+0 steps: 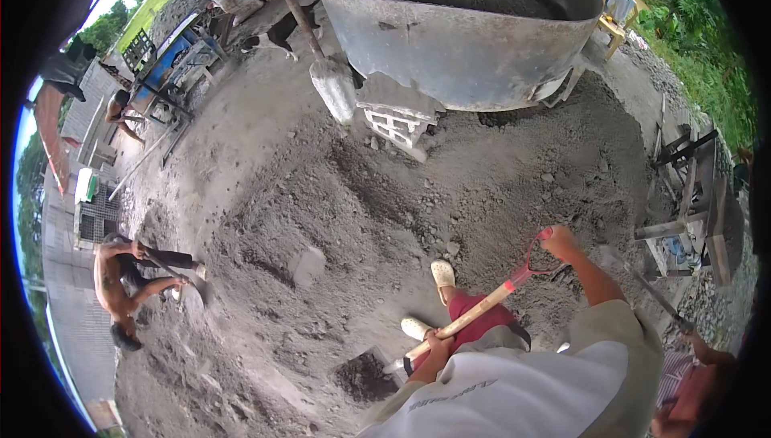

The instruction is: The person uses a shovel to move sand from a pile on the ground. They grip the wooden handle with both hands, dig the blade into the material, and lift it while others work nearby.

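Observation:
I hold a shovel (pixel 475 310) slantwise across my front; it has a pale wooden shaft and a red D-shaped grip. My right hand (pixel 562 243) is closed on the red grip at the upper end. Lower down, near the blade, my left hand (pixel 438 348) wraps the shaft. The metal blade (pixel 379 355) is at the lower left, with dark grey material (pixel 361 378) on or against it; I cannot tell whether it is lifted off the ground. A broad bed of grey sand mix (pixel 321 205) spreads around my feet.
A large round metal vat (pixel 474 52) holding grey material stands ahead. A white-crusted post base (pixel 332 89) and a dog (pixel 277 34) are left of it. A bent-over person (pixel 120 285) shovels at left; another person (pixel 695 386) holds a long-handled tool at lower right. A wooden frame (pixel 691 213) stands right.

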Motion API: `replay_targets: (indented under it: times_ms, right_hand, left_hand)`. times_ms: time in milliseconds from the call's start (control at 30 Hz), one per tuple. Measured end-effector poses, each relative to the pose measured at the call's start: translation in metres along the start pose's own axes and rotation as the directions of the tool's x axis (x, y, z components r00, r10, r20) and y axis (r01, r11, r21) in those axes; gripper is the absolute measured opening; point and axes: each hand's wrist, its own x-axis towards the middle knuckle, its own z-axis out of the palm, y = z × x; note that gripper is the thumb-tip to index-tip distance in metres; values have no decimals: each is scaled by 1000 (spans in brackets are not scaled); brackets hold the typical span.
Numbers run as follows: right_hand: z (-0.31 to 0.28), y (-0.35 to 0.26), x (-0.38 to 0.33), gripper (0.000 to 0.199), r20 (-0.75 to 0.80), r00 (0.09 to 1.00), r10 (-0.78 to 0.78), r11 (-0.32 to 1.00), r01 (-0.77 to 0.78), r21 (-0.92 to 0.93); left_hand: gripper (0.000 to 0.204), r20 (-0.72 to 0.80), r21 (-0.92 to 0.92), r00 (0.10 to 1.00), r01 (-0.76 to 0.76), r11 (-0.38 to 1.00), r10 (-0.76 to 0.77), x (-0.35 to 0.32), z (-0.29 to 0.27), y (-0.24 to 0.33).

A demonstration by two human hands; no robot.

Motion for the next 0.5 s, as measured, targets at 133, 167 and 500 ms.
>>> replay_targets:
  times_ms: [133, 167, 500]
  right_hand:
    - [39, 79, 8, 33, -12, 985, 174, 970, -169, 177]
    - [45, 86, 7, 30, 59, 979, 193, 931, -202, 303]
    - [156, 55, -14, 29, 97, 932, 348, 328, -218, 919]
  left_hand:
    - [15, 105, 259, 993, 23, 966, -52, -27, 25, -3]
    - [18, 129, 340, 990, 6, 940, -53, -39, 35, 4]
    - [24, 295, 776, 867, -463, 429, 403, -150, 305, 123]
